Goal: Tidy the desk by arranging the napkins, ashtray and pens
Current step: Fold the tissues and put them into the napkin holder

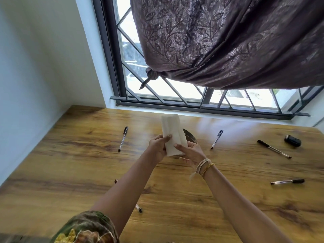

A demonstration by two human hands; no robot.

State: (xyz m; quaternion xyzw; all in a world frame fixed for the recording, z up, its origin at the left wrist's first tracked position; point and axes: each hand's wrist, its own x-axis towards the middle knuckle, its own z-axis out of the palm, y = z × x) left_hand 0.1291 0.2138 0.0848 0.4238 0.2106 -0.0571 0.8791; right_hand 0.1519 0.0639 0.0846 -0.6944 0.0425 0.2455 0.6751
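While both hands, left (158,146) and right (190,152), pinch a folded napkin (172,134) above the desk (70,172), scattered pens (123,138) and the half-hidden ashtray (190,135) remain unarranged.

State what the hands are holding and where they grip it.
Both the left hand and right hand hold a folded white napkin by its lower end.
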